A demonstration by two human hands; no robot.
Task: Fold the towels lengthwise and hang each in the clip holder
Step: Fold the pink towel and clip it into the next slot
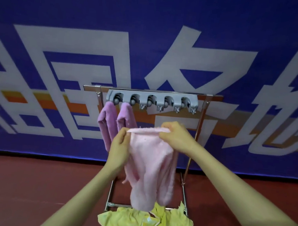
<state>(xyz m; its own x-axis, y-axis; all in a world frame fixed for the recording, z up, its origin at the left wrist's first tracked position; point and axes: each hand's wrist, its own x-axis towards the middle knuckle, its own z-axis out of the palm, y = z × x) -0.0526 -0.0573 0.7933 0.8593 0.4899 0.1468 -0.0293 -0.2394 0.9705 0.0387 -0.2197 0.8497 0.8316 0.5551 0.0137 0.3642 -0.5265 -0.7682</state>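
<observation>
Your left hand (119,143) and right hand (174,133) pinch the pink towel's (150,167) top edge — long axis hanging down | clip holder (152,100) just above — third clip nearer your right.

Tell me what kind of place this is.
Probably an indoor sports hall or recording setup, not a home: a blue banner with huge white characters, red floor, and a clip holder on a freestanding metal rack.
</observation>
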